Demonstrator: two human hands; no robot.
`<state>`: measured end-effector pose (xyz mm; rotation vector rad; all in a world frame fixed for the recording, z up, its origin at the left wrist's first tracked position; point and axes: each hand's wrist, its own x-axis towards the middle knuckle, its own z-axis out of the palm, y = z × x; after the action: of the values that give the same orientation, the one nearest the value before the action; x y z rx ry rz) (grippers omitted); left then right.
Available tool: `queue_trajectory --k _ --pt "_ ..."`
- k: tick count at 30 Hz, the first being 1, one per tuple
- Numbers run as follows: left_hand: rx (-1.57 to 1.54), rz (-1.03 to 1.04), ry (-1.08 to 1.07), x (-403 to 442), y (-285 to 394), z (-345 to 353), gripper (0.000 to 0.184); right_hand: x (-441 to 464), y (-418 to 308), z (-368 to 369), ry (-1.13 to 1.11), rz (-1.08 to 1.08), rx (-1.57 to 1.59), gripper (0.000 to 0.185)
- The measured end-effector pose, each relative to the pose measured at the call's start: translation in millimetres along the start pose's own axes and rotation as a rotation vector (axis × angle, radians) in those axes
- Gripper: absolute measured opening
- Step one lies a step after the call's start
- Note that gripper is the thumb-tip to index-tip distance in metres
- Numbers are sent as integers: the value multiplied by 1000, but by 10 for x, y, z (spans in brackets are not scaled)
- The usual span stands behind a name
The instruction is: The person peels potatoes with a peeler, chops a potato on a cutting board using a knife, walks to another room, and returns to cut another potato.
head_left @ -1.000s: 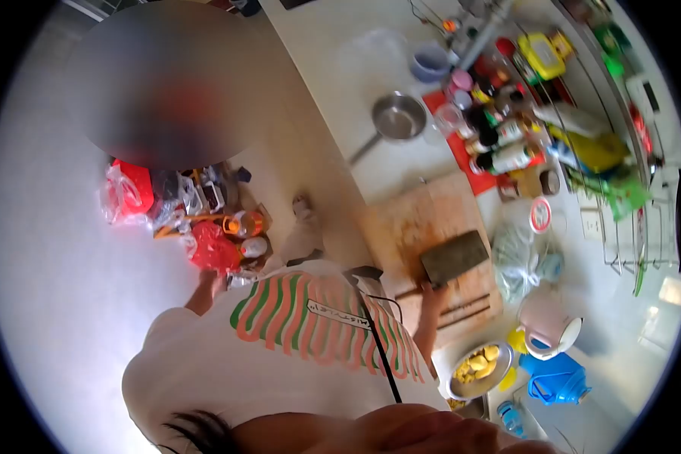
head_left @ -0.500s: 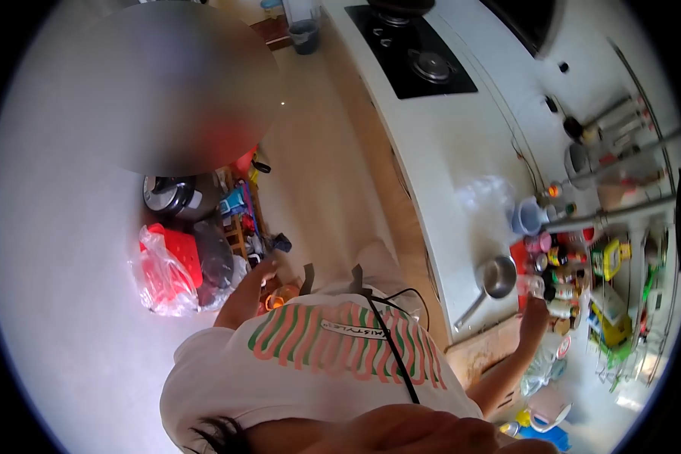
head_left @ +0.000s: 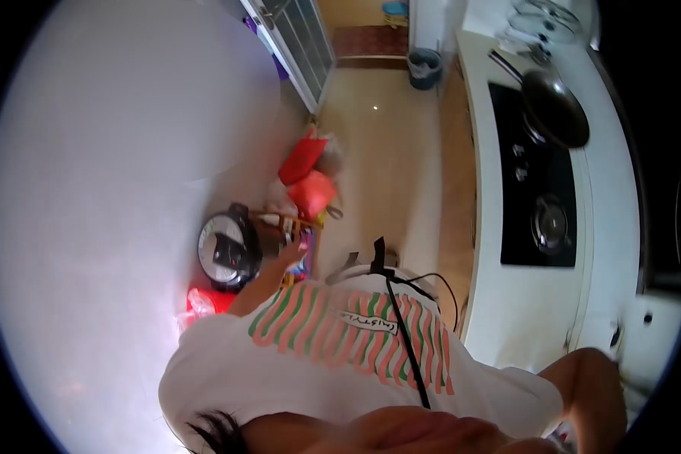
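My left hand (head_left: 293,253) hangs beside the low wooden rack (head_left: 287,219), with its fingers loosely apart and no object visible in them. Close by on the left stands a round electric cooker (head_left: 229,248). My right arm bends at the lower right edge, and its hand is out of the picture. Along the right, a dark frying pan (head_left: 554,107) rests on the far burner of the black stove (head_left: 513,208). The near burner (head_left: 551,225) has nothing on it.
The pale counter (head_left: 520,306) runs along the right. Red bags (head_left: 312,193) lie on the floor beyond the rack. Farther ahead are a glass-paned door (head_left: 299,45), a grey bin (head_left: 424,69) and a dark red mat (head_left: 371,41).
The view has swung right along the counter to the stove; the chopping board and small saucepan have left it. My right hand, earlier at the cleaver and then among the bottles, has gone out of view.
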<state>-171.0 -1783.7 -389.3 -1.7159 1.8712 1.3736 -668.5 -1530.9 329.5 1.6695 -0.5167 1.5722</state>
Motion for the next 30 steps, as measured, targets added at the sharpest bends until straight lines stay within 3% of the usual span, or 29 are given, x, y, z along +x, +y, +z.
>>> queue_trajectory --k 1,5,10,17,20,21,22,24,27,30 --pt "-148 -47 -10 -302 172 -160 47 -166 343 261 -3 -24 61 60" --pt "-28 -199 -50 -79 -24 -145 46 -846 1624 1262 -5 -42 192 58" --pt "-38 -283 -99 1148 347 -595 45 -1578 2983 2321 -37 -113 229 54" --pt "82 -145 -6 3358 1393 -2240 43 -2067 4735 3492 -75 -96 223 49" --pt "142 -50 170 4417 2533 -3452 43 -2391 5541 4002 -57 -56 234 47" --pt "208 -26 124 4391 3534 -4166 42 -2517 5805 4164 -52 -60 235 47" --pt "201 210 247 4940 3691 -4470 41 -2667 6063 4322 -46 -73 232 46" --pt "-37 279 307 5791 4413 -5123 39 -2941 6615 4623 -37 -118 231 45" --pt "-154 376 362 6448 5344 -5627 36 -3280 7566 5074 -39 -110 246 43" --pt "-135 283 303 6630 5564 -5780 32 -3436 8537 5503 -14 -65 279 41"
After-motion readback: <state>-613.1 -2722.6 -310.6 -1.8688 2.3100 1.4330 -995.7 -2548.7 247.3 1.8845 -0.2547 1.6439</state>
